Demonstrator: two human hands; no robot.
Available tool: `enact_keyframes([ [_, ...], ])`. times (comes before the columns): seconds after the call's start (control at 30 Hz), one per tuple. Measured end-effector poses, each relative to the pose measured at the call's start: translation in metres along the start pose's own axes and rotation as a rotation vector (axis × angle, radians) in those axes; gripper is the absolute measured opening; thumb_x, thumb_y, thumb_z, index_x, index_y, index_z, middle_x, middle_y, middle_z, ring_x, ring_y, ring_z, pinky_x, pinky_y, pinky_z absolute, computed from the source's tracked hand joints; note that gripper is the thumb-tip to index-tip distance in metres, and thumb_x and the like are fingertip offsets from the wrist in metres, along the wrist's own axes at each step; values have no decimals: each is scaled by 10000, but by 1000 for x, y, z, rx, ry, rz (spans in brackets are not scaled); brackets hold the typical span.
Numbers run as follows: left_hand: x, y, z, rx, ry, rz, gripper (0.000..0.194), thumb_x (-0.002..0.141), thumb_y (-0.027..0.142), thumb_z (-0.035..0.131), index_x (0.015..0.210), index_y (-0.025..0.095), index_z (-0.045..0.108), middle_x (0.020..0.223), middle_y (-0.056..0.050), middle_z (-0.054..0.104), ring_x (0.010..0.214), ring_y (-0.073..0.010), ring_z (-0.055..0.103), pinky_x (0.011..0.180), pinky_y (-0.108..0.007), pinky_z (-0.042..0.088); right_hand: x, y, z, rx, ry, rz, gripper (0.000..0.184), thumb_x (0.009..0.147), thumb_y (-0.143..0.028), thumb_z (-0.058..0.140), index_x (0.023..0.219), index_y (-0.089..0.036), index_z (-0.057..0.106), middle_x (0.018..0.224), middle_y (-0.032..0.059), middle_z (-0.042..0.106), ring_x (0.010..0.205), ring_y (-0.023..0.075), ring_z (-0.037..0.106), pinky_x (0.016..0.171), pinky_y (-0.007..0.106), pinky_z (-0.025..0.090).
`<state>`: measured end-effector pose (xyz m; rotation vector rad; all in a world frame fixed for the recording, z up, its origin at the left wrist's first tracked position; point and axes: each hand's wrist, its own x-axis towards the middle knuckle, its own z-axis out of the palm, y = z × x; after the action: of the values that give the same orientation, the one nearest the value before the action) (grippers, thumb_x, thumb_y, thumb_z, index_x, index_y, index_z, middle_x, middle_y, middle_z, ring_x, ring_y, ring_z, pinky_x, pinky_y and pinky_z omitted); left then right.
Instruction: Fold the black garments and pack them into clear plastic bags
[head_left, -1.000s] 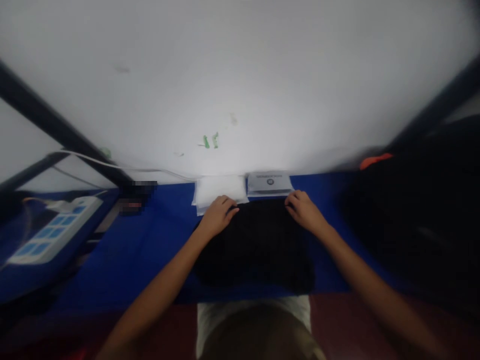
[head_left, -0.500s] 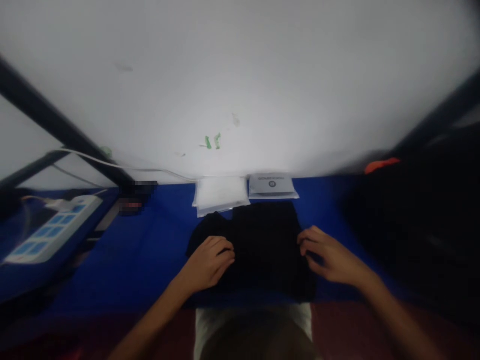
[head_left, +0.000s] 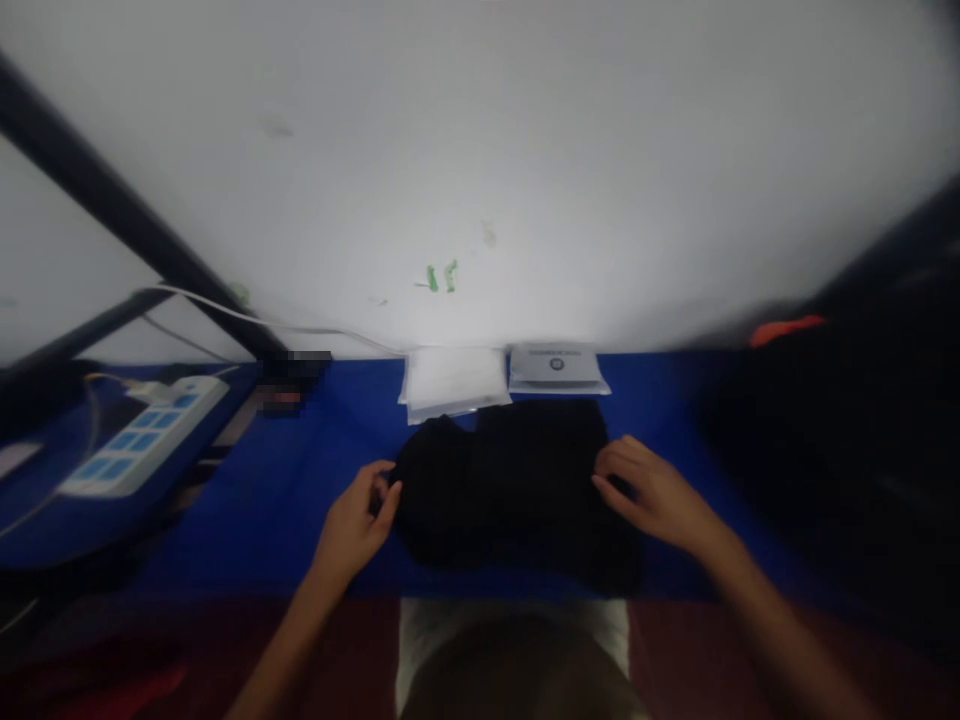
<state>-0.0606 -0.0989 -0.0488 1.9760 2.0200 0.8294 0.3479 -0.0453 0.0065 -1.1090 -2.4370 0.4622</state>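
A black cloth garment (head_left: 525, 490) lies partly folded on the blue tabletop in front of me; dark on dark, its folds are hard to make out. At its left edge, my left hand (head_left: 358, 520) pinches the fabric between thumb and fingers. My right hand (head_left: 649, 490) is at the opposite edge, fingers curled and thumb close to them, gripping the cloth there. Just beyond the garment lie a stack of white plastic packets (head_left: 456, 380) and a grey printed packet (head_left: 559, 368).
A white power strip with blue sockets (head_left: 146, 440) lies at the left, its cable running along the wall. Right of the blue tabletop (head_left: 300, 500) is a large dark mass (head_left: 847, 470) with an orange patch (head_left: 786, 330). Black frame bars rise at both sides.
My left hand has moved left, from on top of the garment to its left edge, and the left part of the cloth has shifted. My right hand stays at the right edge. The view shifted slightly.
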Motion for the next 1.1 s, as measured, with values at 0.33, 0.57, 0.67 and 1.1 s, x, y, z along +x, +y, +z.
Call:
enact_keyframes([
  [0.33,24,25,-14,325,-203,-282,488,858,675,427,770,217,567,666,-24,626,628,-219,621,520,-254,332,11,-18,10,-1,66,7,156,961,-280,463,873,-207,570,838,66,606,803,208,544,733,345,453],
  [0.57,11,20,-15,250,-236,-200,493,908,579,397,590,209,467,532,18,533,548,-163,547,534,-246,290,9,-13,14,29,66,11,159,961,-278,467,850,-212,560,815,56,600,785,202,541,740,345,445],
  [0.67,14,38,-16,201,-96,-97,469,913,495,421,549,198,417,500,31,483,496,-128,490,526,-245,284,14,-17,16,105,107,40,187,958,-299,479,825,-205,570,805,55,600,775,193,548,728,331,442],
  [1.1,3,177,48,-122,108,738,201,895,248,542,712,171,574,631,-10,581,602,-133,544,546,-263,369,47,-55,43,1051,86,500,290,791,-446,687,849,-162,673,763,8,688,725,173,638,687,279,511],
])
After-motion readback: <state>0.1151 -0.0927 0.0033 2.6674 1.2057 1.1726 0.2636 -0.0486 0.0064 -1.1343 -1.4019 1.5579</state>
